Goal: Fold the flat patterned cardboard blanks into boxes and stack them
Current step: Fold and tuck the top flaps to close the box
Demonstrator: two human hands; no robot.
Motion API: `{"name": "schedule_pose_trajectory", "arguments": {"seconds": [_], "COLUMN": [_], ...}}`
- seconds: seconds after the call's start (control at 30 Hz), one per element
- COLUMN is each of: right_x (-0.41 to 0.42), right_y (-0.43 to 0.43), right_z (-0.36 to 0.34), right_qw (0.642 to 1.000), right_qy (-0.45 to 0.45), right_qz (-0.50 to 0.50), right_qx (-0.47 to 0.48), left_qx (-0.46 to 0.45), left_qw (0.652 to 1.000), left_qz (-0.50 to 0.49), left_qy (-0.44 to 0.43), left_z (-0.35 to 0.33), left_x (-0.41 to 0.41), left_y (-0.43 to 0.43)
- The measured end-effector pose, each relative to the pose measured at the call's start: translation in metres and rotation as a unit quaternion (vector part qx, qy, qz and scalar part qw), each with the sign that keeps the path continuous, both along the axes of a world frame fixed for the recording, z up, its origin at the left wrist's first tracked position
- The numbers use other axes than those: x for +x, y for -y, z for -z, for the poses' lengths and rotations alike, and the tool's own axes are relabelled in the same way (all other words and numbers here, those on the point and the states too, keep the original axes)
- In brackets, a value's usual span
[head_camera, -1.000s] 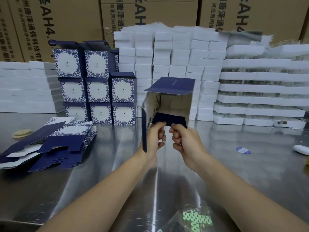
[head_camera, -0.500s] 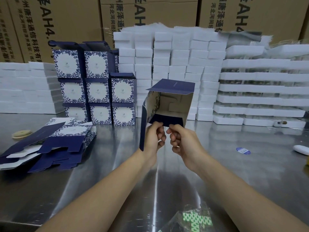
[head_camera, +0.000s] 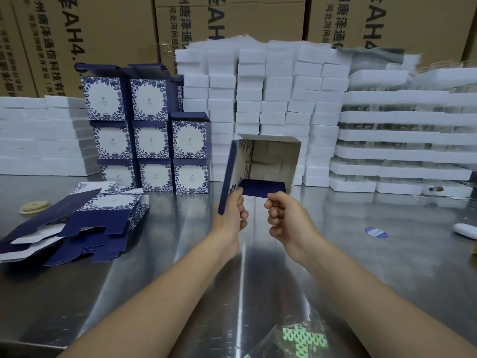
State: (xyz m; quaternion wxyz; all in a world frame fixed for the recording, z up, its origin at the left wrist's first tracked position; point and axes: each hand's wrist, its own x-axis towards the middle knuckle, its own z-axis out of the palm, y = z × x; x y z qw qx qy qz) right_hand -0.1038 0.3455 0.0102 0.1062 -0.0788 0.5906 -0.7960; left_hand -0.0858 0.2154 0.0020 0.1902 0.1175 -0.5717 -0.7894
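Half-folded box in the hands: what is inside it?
The half-folded box shows bare pale cardboard walls and interlocked flaps at its far end; no contents visible. The navy flap, pinched by the right hand, hides the lower inside; the left hand grips the box's left edge.

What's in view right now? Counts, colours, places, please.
half-folded box: one, navy and floral, held above table centre
flat blanks: pile, count unclear, navy and floral, table left
finished boxes: eight fronts visible, floral with navy, stacked behind blanks
foam blocks: many, white, back centre and left
trays: many, white, stacked back right
cartons: several, brown, behind everything
disc: one, cream, table far left
oval sticker: one, blue, table right
small object: one, white, table right edge
bag: one, clear with green print, near edge
table: one, shiny metal
left hand: grips the box's left flap
right hand: pinches its navy lower flap
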Motion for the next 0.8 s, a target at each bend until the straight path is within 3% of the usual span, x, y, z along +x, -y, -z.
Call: {"name": "schedule_pose_trajectory", "arguments": {"seconds": [0.53,0.8], "right_x": [0.001,-0.002], "right_y": [0.003,0.003], "right_z": [0.001,0.001], "right_qw": [0.999,0.999], "right_qy": [-0.035,-0.009], "right_qz": [0.025,0.008], "right_qx": [0.009,-0.046], "left_qx": [0.026,-0.051], "left_qw": [0.999,0.996], "left_qz": [-0.026,0.007], "left_qy": [-0.004,-0.073], "left_z": [-0.003,-0.001], "left_x": [0.001,0.003], "left_y": [0.004,-0.003]}}
